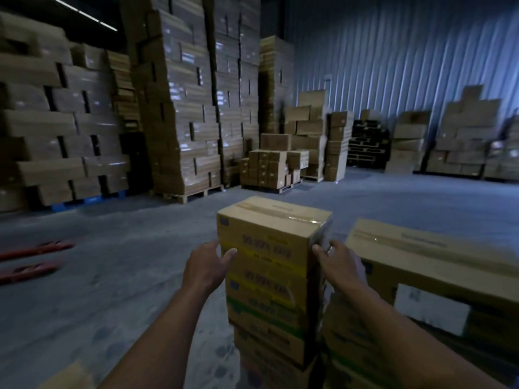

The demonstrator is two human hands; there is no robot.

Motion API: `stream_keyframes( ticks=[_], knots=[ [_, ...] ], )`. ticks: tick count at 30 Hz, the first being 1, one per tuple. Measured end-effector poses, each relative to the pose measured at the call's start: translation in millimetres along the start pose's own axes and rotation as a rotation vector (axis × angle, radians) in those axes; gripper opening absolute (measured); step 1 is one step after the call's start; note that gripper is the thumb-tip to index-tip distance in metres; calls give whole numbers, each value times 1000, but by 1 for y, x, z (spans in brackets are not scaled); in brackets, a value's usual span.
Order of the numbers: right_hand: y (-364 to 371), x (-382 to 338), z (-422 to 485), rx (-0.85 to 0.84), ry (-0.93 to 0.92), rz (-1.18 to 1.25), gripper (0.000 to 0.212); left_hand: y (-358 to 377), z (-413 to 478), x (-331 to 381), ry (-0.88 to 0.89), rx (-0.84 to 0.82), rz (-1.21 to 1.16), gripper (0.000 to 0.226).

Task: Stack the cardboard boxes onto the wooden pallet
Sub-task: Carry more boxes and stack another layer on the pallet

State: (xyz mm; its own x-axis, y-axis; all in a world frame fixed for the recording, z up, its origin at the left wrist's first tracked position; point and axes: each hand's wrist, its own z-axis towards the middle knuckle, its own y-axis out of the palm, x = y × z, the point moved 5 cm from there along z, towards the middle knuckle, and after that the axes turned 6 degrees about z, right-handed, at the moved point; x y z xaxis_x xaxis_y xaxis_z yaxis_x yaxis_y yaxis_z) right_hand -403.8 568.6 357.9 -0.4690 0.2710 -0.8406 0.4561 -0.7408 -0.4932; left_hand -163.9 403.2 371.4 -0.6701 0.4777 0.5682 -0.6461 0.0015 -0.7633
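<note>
Warehouse floor [134,248], taped box [269,234] atop stack [269,318]

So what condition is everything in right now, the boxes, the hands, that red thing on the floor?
top box: taped shut, on a column of boxes, gripped at both sides.
left hand: grips the top box's left corner.
right hand: grips its right edge.
box alongside: taped shut, lying flat.
red forks: flat on the floor, nothing on them.
tall stacks: wrapped in film, on pallets.

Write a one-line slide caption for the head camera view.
Left hand and right hand grip the top cardboard box of a warehouse stack.
</note>
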Motion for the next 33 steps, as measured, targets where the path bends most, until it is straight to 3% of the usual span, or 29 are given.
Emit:
stream_keyframes(
  ticks=[7,12,17,20,22,27,30,33],
  knots=[
    [19,12,87,-36,35,-31,51,36,72,23,-14,-10,-41,50],
    [54,35,144,-29,107,-10,89,52,121,18,-47,-32,-43,57],
    [77,63,201,38,122,-38,101,85,195,1,25,-73,-14,59],
    [95,98,246,82,170,-35,110,109,248,-14,37,-126,22,72],
    [105,102,263,136,230,-50,106,126,289,-26,66,-145,19,74],
    [129,72,264,220,407,-38,69,174,398,-58,146,-268,107,72],
    [142,69,268,193,460,-86,68,196,452,-77,207,-342,161,68],
    [147,71,273,269,577,-87,75,217,500,-95,101,-429,244,68]
  ],
)
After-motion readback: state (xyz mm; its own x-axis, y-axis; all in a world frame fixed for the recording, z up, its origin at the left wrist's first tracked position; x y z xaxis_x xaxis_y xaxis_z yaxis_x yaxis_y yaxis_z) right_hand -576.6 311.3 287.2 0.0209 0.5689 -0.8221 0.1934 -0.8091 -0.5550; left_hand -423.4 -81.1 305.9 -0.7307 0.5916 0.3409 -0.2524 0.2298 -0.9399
